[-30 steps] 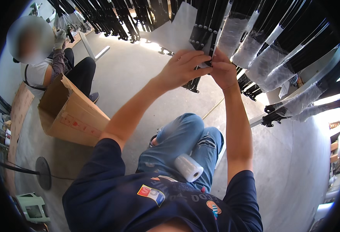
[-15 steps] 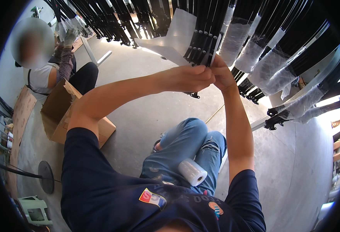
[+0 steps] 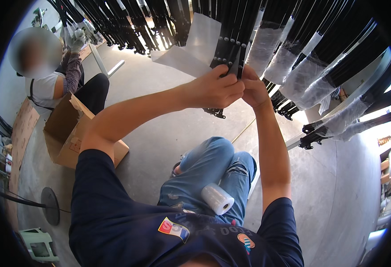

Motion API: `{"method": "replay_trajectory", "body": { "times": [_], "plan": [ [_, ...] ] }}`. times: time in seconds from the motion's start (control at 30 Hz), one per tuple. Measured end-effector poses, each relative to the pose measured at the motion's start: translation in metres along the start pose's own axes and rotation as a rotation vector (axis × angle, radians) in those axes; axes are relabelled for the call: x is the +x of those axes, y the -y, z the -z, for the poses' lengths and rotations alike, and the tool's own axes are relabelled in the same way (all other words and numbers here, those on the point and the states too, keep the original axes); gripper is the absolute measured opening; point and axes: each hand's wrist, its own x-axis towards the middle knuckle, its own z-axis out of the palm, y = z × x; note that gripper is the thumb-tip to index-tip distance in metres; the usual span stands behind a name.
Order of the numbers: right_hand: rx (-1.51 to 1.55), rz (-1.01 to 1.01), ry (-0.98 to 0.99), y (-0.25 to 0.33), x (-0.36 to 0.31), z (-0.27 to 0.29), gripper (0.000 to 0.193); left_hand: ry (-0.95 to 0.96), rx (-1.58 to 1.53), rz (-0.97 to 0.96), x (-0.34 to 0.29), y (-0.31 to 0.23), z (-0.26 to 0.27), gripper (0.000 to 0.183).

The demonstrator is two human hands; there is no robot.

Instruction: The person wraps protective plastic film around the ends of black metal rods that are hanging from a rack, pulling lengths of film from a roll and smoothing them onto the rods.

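Note:
A bundle of black metal rods (image 3: pixel 231 46) with round studs hangs down in front of me. A translucent white sheet (image 3: pixel 202 38) spreads out from the bundle's left side, its loose corner pointing left. My left hand (image 3: pixel 217 87) is closed at the bundle's lower end, thumb against the curled fingers; what they pinch is hidden. Close beside it, my right hand (image 3: pixel 254 89) is closed around the bundle's lower right edge, its fingertips partly hidden. A narrow grey flap (image 3: pixel 235 66) shows between the hands. On my lap rests a roll of clear film (image 3: pixel 216 199).
More black rods, their ends wrapped in clear film (image 3: pixel 293 80), hang to the right; unwrapped ones (image 3: pixel 120 26) hang at the far left. A gloved person (image 3: pixel 48 89) sits at the left behind an open cardboard box (image 3: pixel 66 138). A round dark base (image 3: pixel 51 205) stands on the floor.
My left hand has shifted slightly left and turned, its thumb now raised against the rods. A gap has opened between my hands. My right hand stays at the bundle's edge.

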Motion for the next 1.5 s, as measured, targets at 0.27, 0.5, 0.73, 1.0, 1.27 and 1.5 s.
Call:
{"method": "replay_trajectory", "body": {
  "times": [0.27,0.5,0.73,1.0,1.27,1.5],
  "plan": [
    [0.207,0.034,0.013,-0.009,-0.002,-0.005,0.056,-0.028,0.017,0.037,-0.005,-0.003,0.007,0.012],
    [0.145,0.069,-0.046,-0.019,0.004,-0.006,0.059,0.001,0.115,-0.063,-0.012,-0.013,-0.003,0.008],
    [0.018,0.016,-0.2,-0.009,0.009,-0.027,0.061,0.19,0.003,0.084,0.003,0.002,0.005,0.008],
    [0.401,0.064,-0.007,-0.024,0.003,-0.01,0.049,0.007,-0.061,0.316,0.012,0.02,-0.005,0.028],
    [-0.416,0.037,-0.389,-0.012,0.017,-0.033,0.046,-0.254,-0.295,0.728,0.008,0.038,-0.021,0.052],
    [-0.604,0.084,-0.533,-0.012,0.023,-0.042,0.031,-0.565,-0.352,1.036,-0.009,0.032,-0.017,0.054]
  ]
}}
